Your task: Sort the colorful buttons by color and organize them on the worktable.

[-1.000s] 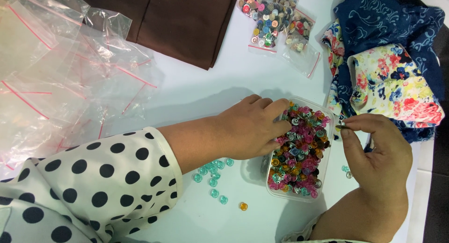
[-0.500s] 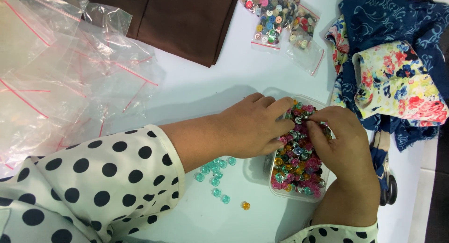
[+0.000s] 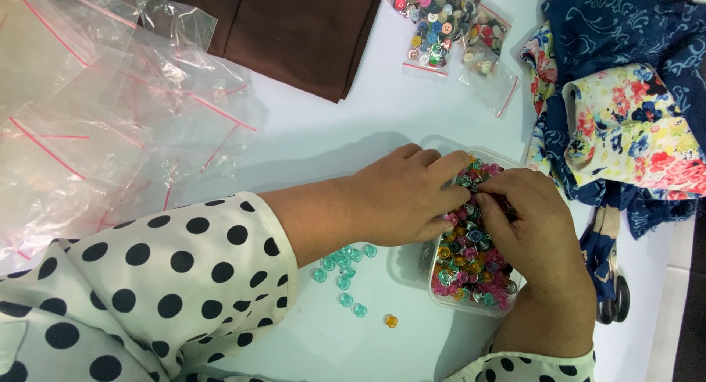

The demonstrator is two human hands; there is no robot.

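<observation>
left hand: fingers in the clear tub of coloured beads
right hand: pinching beads, touching left fingertips
teal beads: loose, tub's 9 o'clock
scissors: tub's 3 o'clock

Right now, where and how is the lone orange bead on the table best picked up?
Pinch the orange bead across its sides, from straight above. It is small, round and lies flat on the table, apart from the teal beads, so nothing crowds it.

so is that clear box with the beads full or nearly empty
Nearly full: the clear plastic container holds mixed coloured beads heaped close to its rim, and both the left hand and right hand reach into them.
</observation>
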